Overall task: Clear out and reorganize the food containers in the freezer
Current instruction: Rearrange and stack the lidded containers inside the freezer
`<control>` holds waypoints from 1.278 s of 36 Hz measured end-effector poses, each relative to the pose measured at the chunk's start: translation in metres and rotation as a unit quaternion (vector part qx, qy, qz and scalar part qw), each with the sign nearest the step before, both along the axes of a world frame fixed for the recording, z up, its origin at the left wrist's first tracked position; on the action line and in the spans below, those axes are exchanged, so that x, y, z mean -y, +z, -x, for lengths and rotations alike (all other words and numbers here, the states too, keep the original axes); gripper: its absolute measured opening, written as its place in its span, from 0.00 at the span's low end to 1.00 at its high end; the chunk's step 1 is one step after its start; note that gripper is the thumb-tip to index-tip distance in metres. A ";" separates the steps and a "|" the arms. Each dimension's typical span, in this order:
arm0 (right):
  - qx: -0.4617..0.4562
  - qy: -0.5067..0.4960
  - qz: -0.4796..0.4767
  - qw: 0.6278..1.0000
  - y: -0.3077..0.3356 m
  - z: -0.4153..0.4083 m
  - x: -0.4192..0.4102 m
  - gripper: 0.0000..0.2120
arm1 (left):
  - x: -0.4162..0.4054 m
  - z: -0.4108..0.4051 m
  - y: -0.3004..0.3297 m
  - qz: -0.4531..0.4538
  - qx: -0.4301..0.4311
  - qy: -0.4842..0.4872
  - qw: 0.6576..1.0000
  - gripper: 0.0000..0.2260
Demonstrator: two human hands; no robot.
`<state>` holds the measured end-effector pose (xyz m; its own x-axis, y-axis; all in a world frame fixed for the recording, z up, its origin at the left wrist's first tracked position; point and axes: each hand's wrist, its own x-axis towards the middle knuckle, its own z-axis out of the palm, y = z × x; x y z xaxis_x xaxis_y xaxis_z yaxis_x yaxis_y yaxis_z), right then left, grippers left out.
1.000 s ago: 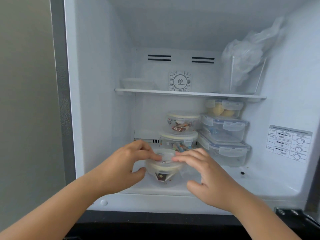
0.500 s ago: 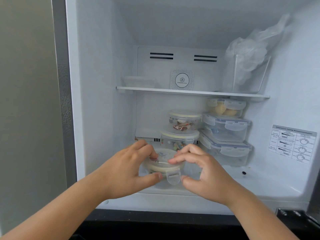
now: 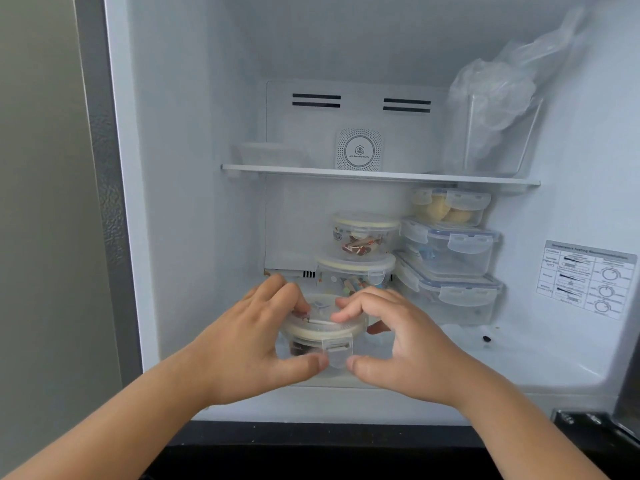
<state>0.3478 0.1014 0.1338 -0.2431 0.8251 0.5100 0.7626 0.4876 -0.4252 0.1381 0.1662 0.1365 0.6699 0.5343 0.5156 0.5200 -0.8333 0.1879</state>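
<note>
A small round clear container (image 3: 322,332) with a cream-rimmed lid sits at the front of the freezer floor (image 3: 519,358). My left hand (image 3: 256,344) grips its left side and my right hand (image 3: 405,344) its right side, fingers on the lid and thumbs at the front clip. Behind it two round containers are stacked: a lower one (image 3: 356,271) and an upper one (image 3: 363,235) with brown pieces inside. To their right stand three rectangular clip-lid boxes: bottom (image 3: 453,299), middle (image 3: 453,249), and a top one (image 3: 450,209) holding pale round food.
The shelf (image 3: 346,173) carries a shallow white tray (image 3: 270,154) on the left and a clear bin with a crumpled plastic bag (image 3: 498,109) on the right. A sticker (image 3: 588,278) is on the right wall. A small dark speck (image 3: 486,338) lies on the floor.
Both hands have closed in around the front round container, thumbs coming together at its front clip. The container has shifted slightly toward the front.
</note>
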 end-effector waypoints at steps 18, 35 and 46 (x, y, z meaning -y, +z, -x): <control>-0.097 0.033 0.037 0.994 -0.015 0.006 -0.008 0.17 | -0.001 -0.003 -0.006 -0.015 0.012 0.008 1.000 0.26; -0.121 0.028 -0.011 0.992 -0.020 0.011 -0.011 0.16 | -0.002 -0.006 -0.010 -0.035 0.023 0.017 0.999 0.24; -0.108 0.030 0.000 0.994 -0.022 0.010 -0.005 0.15 | 0.000 0.002 -0.013 0.002 0.042 -0.008 0.999 0.25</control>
